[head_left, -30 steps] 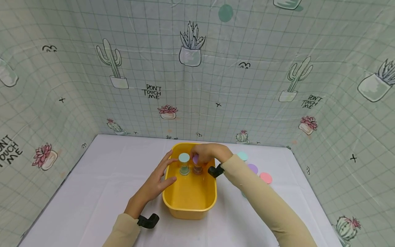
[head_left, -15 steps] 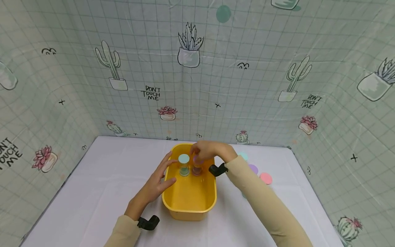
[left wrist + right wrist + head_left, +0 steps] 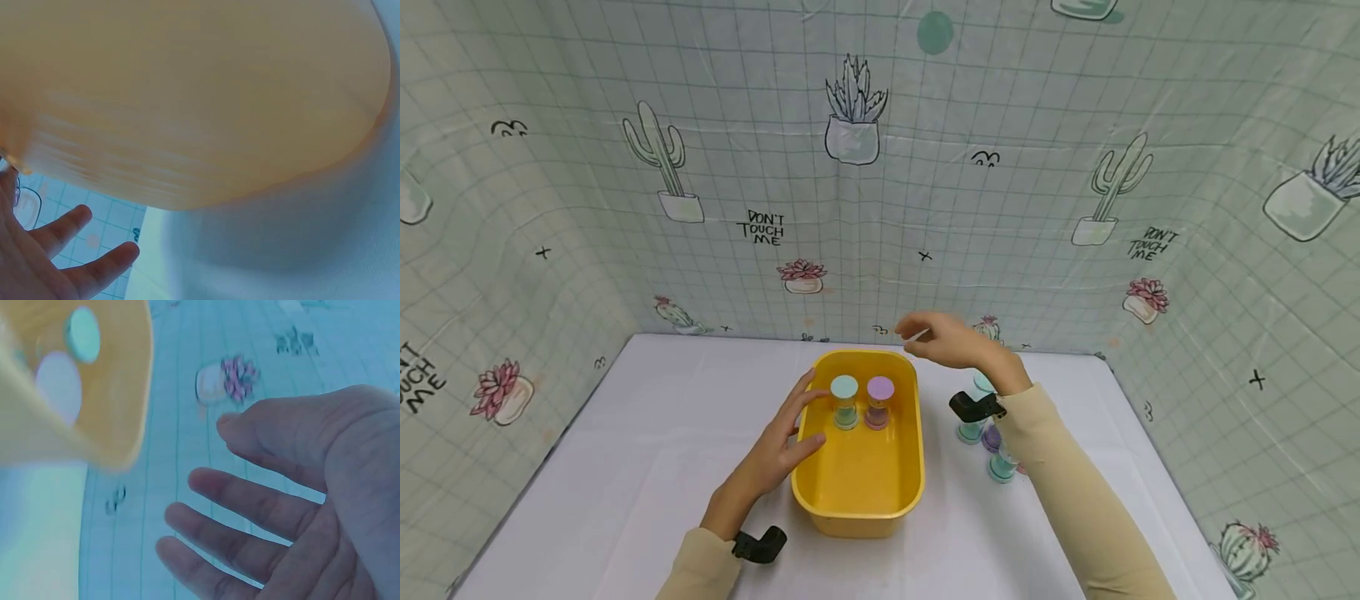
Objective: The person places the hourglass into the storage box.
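2 containers stand in the yellow bin, beside the spread left hand; the right hand hangs empty, fingers apart. More containers (some hidden) sit near the right forearm on the tabletop: less than half done, I'd guess.

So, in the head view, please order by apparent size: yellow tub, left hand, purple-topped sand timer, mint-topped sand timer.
Yellow tub
Left hand
Purple-topped sand timer and mint-topped sand timer: these look alike, so I leave them unranked.

pale cloth is hanging on three sides | cactus drawings are dotting it | white table is spreading below
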Demonstrator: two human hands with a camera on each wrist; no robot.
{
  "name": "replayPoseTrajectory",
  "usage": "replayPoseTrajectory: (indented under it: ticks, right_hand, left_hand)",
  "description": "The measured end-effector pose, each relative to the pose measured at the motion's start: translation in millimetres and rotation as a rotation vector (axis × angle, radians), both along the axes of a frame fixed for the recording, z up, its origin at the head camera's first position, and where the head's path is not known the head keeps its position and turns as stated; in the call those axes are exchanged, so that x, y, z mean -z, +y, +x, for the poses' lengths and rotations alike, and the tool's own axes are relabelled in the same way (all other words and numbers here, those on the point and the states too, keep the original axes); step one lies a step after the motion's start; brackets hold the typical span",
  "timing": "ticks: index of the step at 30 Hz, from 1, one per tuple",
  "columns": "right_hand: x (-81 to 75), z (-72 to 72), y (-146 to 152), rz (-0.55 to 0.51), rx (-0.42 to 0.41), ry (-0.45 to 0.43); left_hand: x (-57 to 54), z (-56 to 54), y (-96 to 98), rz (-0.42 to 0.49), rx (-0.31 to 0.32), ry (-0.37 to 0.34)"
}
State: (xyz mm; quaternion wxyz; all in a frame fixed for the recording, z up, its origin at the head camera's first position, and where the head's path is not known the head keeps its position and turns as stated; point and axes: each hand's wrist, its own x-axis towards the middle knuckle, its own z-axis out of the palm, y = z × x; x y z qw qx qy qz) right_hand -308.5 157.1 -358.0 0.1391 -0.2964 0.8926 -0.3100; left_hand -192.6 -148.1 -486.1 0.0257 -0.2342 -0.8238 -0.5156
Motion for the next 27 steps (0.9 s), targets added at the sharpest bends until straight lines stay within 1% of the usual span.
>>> replayPoseTrajectory:
  ticks: [2, 7, 12, 16, 21, 27]
  right_hand:
    - [0.9, -0.7, 12, 0.000, 0.031, -0.004]
    - [6.6, -2.8, 40, 0.057, 0.088, -0.008]
    - [12.0, -1.3, 66, 0.111, 0.109, -0.018]
    - [18.1, 1.7, 82, 0.166, 0.112, -0.030]
    - [30.3, 3.0, 96, 0.250, 0.109, -0.042]
    - [41.9, 5.2, 103, 0.270, 0.094, -0.092]
  left_hand:
    - [0.0, 0.1, 0.3, 0.002, 0.001, -0.002]
    - [0.6, 0.1, 0.3, 0.004, 0.000, -0.010]
    - [2.1, 0.0, 0.3, 0.007, -0.006, -0.011]
    - [2.2, 0.0, 0.9, 0.007, -0.006, -0.012]
    - [1.0, 0.3, 1.0, 0.005, -0.007, -0.018]
    - [-0.4, -0.2, 0.6, 0.008, -0.003, -0.018]
